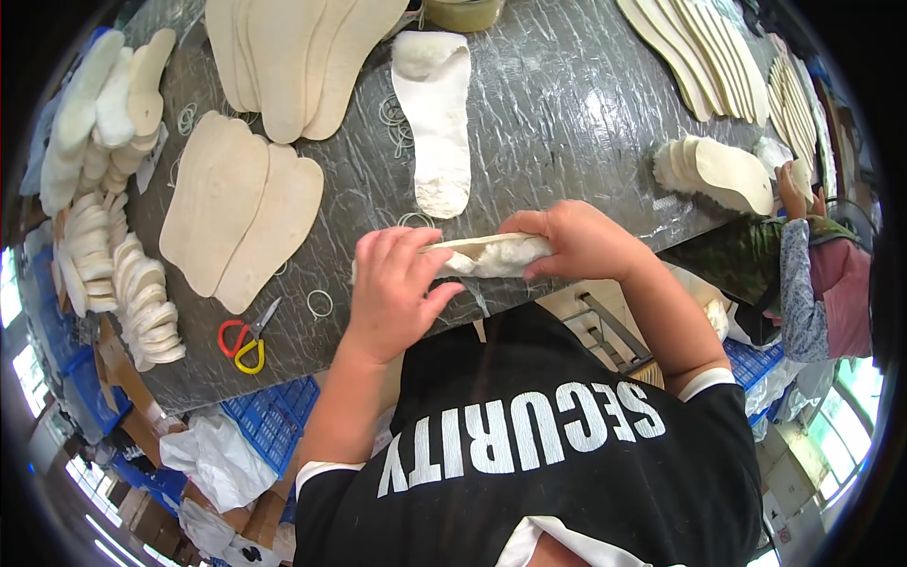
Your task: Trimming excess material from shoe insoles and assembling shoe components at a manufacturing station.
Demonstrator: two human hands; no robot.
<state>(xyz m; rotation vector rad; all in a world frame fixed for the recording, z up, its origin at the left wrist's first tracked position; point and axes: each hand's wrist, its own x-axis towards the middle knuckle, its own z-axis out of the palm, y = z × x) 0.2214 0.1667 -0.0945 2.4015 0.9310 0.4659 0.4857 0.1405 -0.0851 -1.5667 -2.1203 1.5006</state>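
A cream insole [510, 257] with white fluffy fleece is held on its side at the front edge of the table, curled lengthwise so the fleece shows inside. My right hand [586, 244] pinches its right end between thumb and fingers. At the left end, my left hand [392, 283] lies with its fingers over the insole and its thumb stretched toward the right; part of the insole is hidden beneath that hand. Just beyond my hands lies a white insole-shaped piece [439, 123], its fluffy fleece showing at both ends.
Red-and-yellow scissors [248, 338] and a rubber band [319, 303] lie front left. Flat cream insoles [222, 203] spread beyond them, with fleece stacks [146, 298] along the left edge. At right are a fluffy stack [723, 173] and another person's hand [792, 192]. Blue crates [269, 420] stand below the table.
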